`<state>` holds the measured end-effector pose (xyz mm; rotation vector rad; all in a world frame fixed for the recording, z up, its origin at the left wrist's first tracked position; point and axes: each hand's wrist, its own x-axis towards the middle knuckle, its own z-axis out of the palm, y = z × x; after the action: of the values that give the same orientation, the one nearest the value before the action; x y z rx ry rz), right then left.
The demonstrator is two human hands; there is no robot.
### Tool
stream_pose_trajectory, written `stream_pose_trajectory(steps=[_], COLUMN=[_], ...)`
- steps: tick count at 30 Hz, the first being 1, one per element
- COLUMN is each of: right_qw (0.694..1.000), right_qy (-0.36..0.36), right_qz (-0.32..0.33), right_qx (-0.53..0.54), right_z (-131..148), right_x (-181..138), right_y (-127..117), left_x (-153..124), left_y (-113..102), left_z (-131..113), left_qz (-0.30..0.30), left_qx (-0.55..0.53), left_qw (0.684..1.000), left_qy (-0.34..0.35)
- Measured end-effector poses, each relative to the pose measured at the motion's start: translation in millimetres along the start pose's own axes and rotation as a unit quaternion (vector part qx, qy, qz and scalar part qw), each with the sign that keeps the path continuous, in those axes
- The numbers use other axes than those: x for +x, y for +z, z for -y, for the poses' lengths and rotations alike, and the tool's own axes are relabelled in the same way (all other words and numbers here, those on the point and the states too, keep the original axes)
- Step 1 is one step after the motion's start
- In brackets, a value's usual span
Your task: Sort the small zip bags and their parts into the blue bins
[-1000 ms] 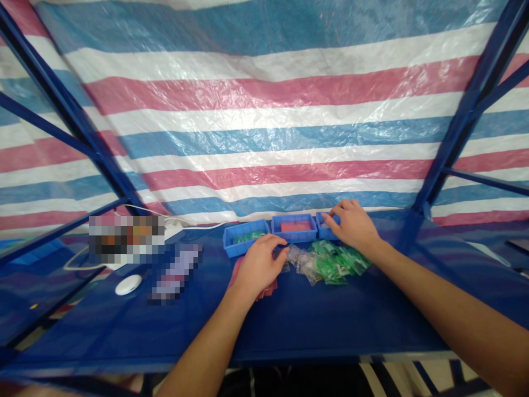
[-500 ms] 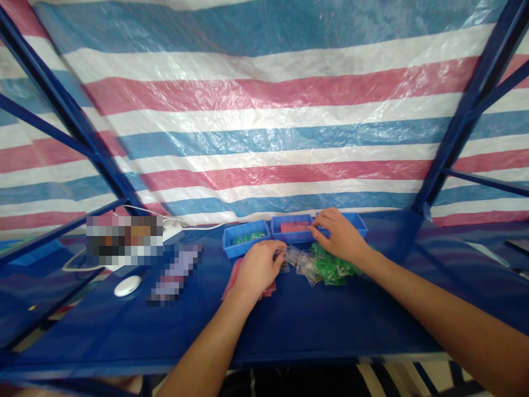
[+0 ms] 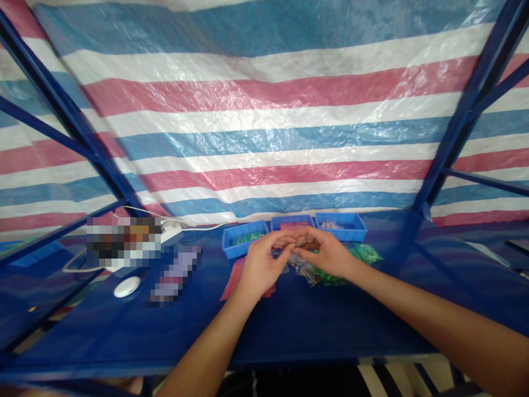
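My left hand (image 3: 265, 264) and my right hand (image 3: 326, 252) meet over the middle of the table, fingertips pinched together. Whatever lies between them is too small to make out. Below my left hand is a pile of pinkish-red plastic packets (image 3: 233, 280). Clear small plastic bags (image 3: 305, 269) with dark bits in them lie under the joined fingers. Green packets (image 3: 367, 253) are heaped beneath and to the right of my right hand. Just behind the hands, a blue bin (image 3: 226, 245) has green pieces, a second blue bin (image 3: 276, 221) has pinkish-red ones, and a third blue bin (image 3: 353, 234) has clear packets.
On the left of the blue table (image 3: 314, 331) are a white rounded object (image 3: 127, 286), a blurred-out purple item (image 3: 177, 273) and a white cable (image 3: 202, 227). Blue metal posts (image 3: 454, 127) and a striped tarp (image 3: 264, 121) stand at the back.
My right hand has come left and nearer from the bins to my left hand, and their fingertips now touch. The right bin has come into full view.
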<state>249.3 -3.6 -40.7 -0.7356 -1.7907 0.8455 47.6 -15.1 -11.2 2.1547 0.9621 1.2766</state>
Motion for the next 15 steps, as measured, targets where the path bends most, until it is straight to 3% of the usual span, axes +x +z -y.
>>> stream_pose_trajectory(steps=[7, 15], right_qw=[0.996, 0.998], right_qy=[0.037, 0.045], right_qz=[-0.042, -0.035], right_qx=[0.068, 0.009], right_z=[-5.1, -2.2], right_x=[2.8, 1.2], right_y=[-1.7, -1.3], left_x=[0.7, 0.6], left_y=[1.0, -0.8], left_z=[6.2, 8.5], left_qz=[-0.016, -0.022], left_qx=[-0.032, -0.011], left_qw=[0.999, 0.999], left_qy=[-0.033, -0.038])
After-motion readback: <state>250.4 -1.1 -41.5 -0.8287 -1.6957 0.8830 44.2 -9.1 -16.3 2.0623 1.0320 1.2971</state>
